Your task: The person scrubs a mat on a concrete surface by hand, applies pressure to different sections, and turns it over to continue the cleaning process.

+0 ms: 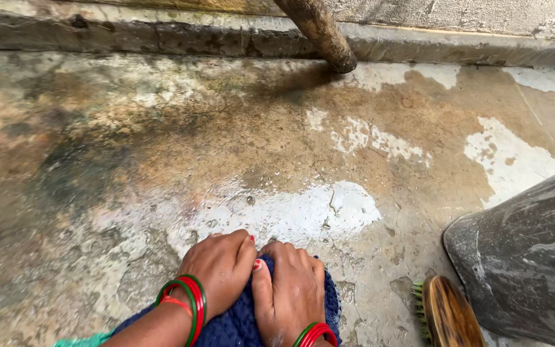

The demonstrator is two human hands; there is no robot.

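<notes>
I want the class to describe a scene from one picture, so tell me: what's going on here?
A person presses both hands down on a dark blue cloth bunched on a wet, stained concrete floor. The left hand and right hand lie side by side on it, both wearing red and green bangles. A wooden scrubbing brush lies to the right beside a grey metal container. A rusty pipe meets the floor by the wall.

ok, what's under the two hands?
Both the left hand and right hand press down on a dark blue cloth on the wet concrete floor. The cloth's middle and the floor beneath it are covered.
</notes>
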